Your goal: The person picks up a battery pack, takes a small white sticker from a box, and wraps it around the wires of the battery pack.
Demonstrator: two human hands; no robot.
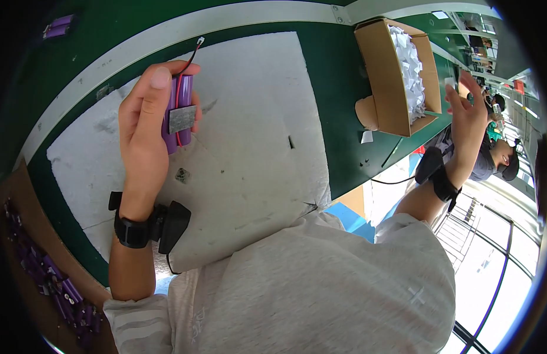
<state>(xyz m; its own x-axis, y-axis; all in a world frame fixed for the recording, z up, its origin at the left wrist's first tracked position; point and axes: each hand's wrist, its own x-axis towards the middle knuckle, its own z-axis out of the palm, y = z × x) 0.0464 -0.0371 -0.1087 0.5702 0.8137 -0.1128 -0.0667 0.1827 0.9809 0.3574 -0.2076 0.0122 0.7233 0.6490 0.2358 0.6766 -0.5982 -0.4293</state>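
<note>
My left hand (145, 118) is wrapped round a purple battery pack (186, 91) above the white padded mat. A grey pad (182, 120) lies across the pack's cells. Red and black wires run along it, and the black one rises to a small white connector (200, 41) past the fingertips. Out at the far right, my right hand (469, 112) is raised beyond the cardboard box, thumb and fingers bent toward each other. A small whitish slip (450, 81) shows at its fingertips. The open cardboard box (376, 76) holds many white paper pieces (408, 71).
The white mat (255, 147) covers much of the green bench (341, 159). A brown bin (55, 230) of purple battery packs (64, 292) stands at lower left. Another purple pack (58, 26) lies at far left. A co-worker (500, 156) is at the right.
</note>
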